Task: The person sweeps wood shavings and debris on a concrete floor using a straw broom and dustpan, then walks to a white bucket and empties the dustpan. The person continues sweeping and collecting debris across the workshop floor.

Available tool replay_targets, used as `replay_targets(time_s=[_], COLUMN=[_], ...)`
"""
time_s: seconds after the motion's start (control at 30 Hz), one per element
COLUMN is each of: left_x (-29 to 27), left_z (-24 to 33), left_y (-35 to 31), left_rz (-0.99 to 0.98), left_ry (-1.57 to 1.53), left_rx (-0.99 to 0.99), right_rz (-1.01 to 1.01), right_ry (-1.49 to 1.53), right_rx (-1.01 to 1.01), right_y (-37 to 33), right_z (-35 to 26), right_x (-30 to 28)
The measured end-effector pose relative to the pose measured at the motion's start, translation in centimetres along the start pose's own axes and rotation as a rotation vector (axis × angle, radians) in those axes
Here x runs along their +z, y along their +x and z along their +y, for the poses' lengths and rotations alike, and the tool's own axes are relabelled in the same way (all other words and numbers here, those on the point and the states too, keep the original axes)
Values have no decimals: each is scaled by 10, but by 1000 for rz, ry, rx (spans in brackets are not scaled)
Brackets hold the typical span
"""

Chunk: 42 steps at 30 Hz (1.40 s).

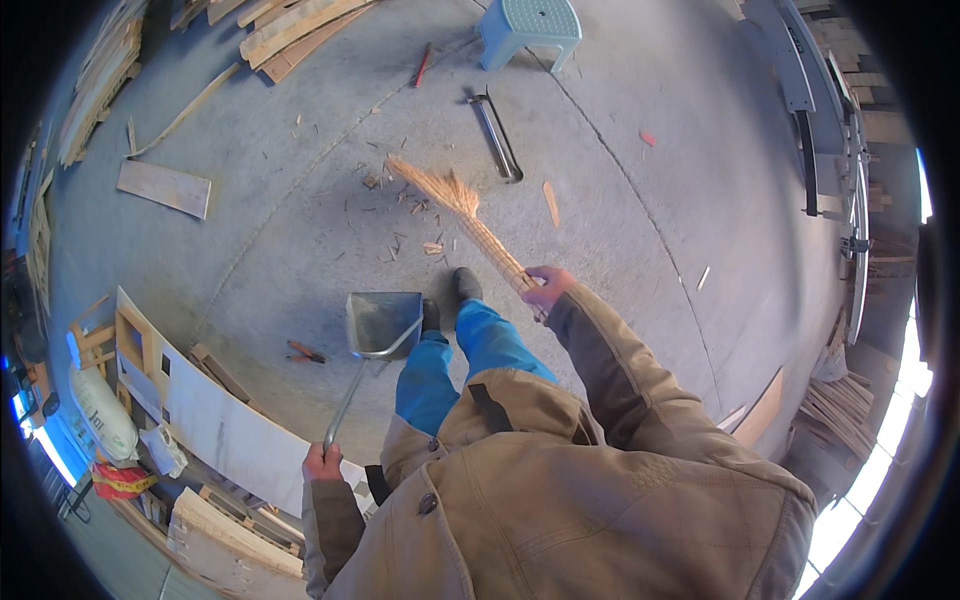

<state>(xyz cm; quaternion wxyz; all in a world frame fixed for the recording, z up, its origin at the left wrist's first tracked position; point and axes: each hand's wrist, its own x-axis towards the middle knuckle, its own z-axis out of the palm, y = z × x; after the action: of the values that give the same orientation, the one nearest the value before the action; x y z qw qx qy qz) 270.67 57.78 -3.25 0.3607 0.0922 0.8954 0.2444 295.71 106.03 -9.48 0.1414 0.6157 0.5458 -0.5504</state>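
My right hand (548,287) is wrapped round the handle of a straw hand broom (490,238). Its bristles point forward and left, over scattered wood scraps (432,248) and splinters on the concrete floor. My left hand (322,461) grips the long metal handle of a grey dustpan (383,312). The pan stands left of my feet, its mouth facing away from me; I cannot make out any load in it. Orange-handled pliers (306,352) lie on the floor left of the pan. Beyond the broom's tip lies a hacksaw (496,135).
A light blue plastic stool (530,32) stands ahead. Near it lies a red stick-like tool (424,64). Timber is stacked at the far left (300,35), with a loose board (164,189) before it. White panels (220,395) stand along my left; a machine (805,110) lines the right.
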Motion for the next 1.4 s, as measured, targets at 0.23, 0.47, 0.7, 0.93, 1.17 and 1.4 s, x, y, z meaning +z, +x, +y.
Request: replay_targets(time_s=[0.23,0.47,0.7,0.93,1.17,1.4], left_x=[11,3,2,10,24,42], left_z=[-26,-3,-1,-44,-91,-96], left_y=[7,-6,-23,-49,-66,-82], left_rz=[11,38,34,146,194,225], left_ry=[-15,83,85,26,-80,-203], left_rx=[-77,-117,-260,-261,-389,-441], right_rz=[-41,94,125,-62,-208,-210], right_ry=[41,-126,-386,-772,-1116,-985], right_rx=[-33,-163,-277,-260,-260,-129], right_y=[-34,52,137,164,88,7], right_z=[-3,-59,-128,-99,-83,-126], right_x=[-29,-1,54,104,25,-29])
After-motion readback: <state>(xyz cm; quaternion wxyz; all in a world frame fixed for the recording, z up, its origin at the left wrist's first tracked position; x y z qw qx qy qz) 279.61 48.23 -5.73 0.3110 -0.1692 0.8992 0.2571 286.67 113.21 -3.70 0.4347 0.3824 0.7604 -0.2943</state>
